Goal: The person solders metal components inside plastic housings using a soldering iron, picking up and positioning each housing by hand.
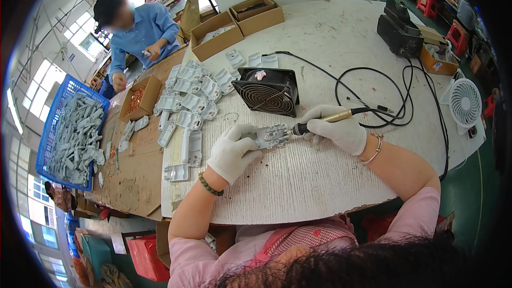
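My left hand, in a white glove, grips a light grey plastic housing by its left end. Small parts and metal contacts show on the housing's right side. In my gloved right hand is a soldering iron with a gold-coloured handle, held like a pen. Its dark front end points left and meets or nearly meets the right edge of the housing; the very tip is too small to make out. Just beyond both hands stands a black fan with a round grille.
Several grey housings lie at left. A soldering station stands far right, its black cable looped over the table. A white fan is at the right edge. A co-worker sits beyond a blue basket and cardboard box.
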Tool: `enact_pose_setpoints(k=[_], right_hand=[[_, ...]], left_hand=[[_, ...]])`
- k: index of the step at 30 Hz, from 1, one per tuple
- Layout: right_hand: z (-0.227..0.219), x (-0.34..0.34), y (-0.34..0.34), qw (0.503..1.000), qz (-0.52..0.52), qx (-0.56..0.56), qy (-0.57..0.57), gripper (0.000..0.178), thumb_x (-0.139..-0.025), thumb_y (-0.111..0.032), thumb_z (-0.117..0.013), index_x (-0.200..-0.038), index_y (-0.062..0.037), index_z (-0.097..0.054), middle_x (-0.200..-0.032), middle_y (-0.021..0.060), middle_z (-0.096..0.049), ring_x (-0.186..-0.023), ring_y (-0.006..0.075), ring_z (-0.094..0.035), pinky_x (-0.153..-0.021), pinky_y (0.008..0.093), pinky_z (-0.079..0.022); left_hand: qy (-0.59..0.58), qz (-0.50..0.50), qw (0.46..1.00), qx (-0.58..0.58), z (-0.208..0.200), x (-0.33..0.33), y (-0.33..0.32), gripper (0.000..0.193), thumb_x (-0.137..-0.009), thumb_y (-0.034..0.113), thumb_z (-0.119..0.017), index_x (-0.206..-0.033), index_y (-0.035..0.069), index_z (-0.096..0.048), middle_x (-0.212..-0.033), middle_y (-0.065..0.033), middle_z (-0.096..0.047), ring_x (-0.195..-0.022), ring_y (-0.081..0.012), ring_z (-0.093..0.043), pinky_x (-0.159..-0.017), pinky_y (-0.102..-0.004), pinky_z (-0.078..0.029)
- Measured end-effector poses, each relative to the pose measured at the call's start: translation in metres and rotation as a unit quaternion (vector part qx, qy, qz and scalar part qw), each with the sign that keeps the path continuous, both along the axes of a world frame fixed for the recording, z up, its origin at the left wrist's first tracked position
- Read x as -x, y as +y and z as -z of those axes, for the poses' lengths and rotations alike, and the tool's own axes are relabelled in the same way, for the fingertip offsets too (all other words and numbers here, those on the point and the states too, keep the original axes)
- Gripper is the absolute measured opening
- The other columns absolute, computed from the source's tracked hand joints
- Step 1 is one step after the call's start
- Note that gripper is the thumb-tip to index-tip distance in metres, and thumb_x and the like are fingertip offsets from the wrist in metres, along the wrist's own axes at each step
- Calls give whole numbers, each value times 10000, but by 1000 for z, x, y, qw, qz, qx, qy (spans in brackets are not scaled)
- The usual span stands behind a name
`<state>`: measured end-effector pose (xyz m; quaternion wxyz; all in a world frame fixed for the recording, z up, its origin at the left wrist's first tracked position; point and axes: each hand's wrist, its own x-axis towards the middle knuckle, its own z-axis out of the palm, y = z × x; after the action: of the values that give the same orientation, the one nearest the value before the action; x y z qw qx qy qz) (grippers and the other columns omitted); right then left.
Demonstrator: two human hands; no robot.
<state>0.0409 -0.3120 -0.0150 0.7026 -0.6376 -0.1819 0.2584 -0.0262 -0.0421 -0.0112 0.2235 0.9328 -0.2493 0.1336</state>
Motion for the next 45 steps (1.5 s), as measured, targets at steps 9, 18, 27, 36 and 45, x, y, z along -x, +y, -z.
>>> enact_pose_setpoints(k=[9, 18, 27, 36, 45], right_hand=[[-1, 2, 1, 1000, 12, -1, -11, 215, -871, -149, -573, -997, 18, -622, -852, 75, -640, -685, 87, -601, -591, 204, -516], [7, -4, -2, 993, 95, -66, 20, 226, -895, -180, -559, -1006, 6, -626, -860, 52, -641, -644, 61, -572, -602, 191, -476], [18, -12, 1, 989, 88, -110, 43, 218, -883, -128, -549, -1025, 32, -588, -861, 100, -644, -644, 85, -597, -562, 192, -499], [18, -11, 0, 989, 81, -113, 46, 218, -874, -132, -563, -1018, 30, -582, -864, 117, -638, -658, 96, -607, -557, 200, -514], [16, -10, -1, 989, 85, -108, 46, 180, -882, -138, -571, -995, 2, -586, -836, 98, -645, -648, 91, -601, -567, 189, -499]], left_hand=[[-9, 3, 1000, 14, 0, 1, 1, 145, -671, 117, -739, -752, 66, -630, -1015, -76, -583, -880, -271, -592, -739, -361, -484], [-95, -269, 949, -132, 13, -33, 60, 329, -778, 90, -569, -1106, 79, -594, -1167, -132, -556, -1103, -325, -498, -954, -415, -390], [-17, -359, 906, -225, 14, -35, 75, 243, -778, 163, -641, -1020, 136, -638, -1062, -56, -583, -1050, -265, -516, -899, -403, -391], [-32, -311, 936, -162, 8, -31, 68, 101, -764, 185, -679, -860, 156, -671, -978, -47, -592, -1000, -260, -525, -877, -385, -399], [-103, -288, 947, -101, 10, -33, 67, 123, -769, 150, -668, -876, 102, -632, -1063, -82, -576, -1017, -295, -528, -877, -397, -409]])
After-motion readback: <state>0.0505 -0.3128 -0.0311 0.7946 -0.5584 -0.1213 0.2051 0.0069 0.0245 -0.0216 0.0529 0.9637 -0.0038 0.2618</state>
